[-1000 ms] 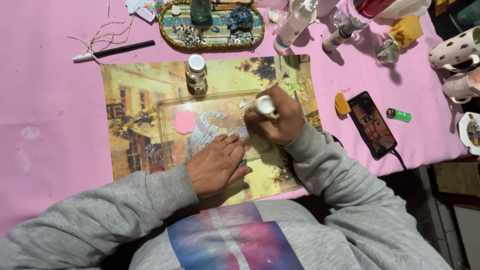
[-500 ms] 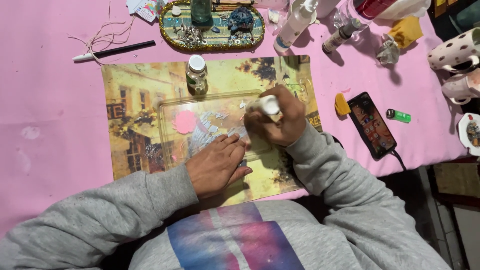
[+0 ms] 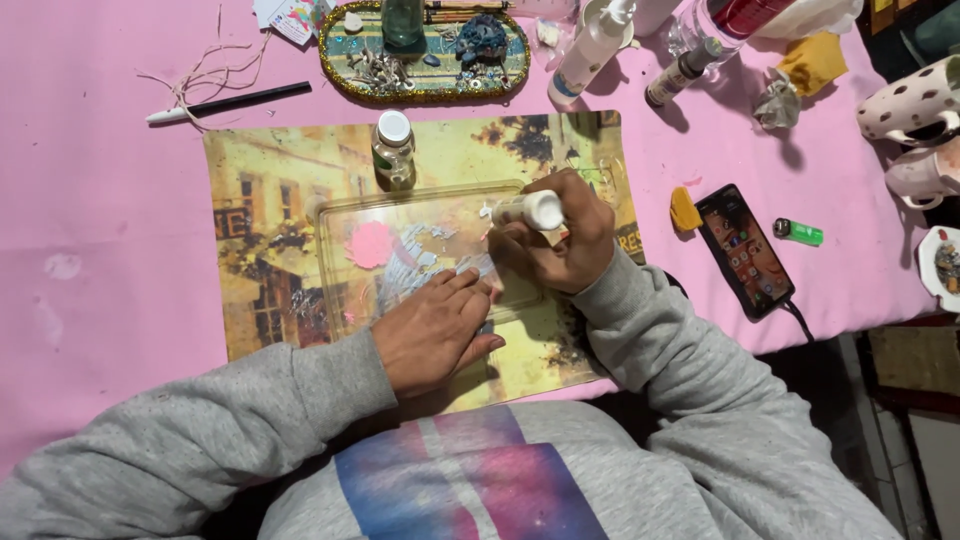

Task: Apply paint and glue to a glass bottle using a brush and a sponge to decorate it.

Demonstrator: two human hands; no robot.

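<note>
Head view looks down on a table (image 3: 90,180) under a smooth pink cloth. A glossy printed mat (image 3: 290,180) with a yellowed street scene lies in the middle. On it sits a clear plastic tray (image 3: 350,215), rectangular with rounded corners, holding silvery torn scraps and a round pink blob (image 3: 371,244). The left hand (image 3: 435,330) lies open and flat, palm down, pressing the tray's near right part. The right hand (image 3: 560,240) is closed around a small white tube (image 3: 528,210), lying sideways just above the tray's right edge, tip pointing left. A small glass bottle (image 3: 393,148) with a white cap stands beyond the tray. A dark phone (image 3: 745,250) lies to the right, a green lighter (image 3: 800,233) beside it.
</note>
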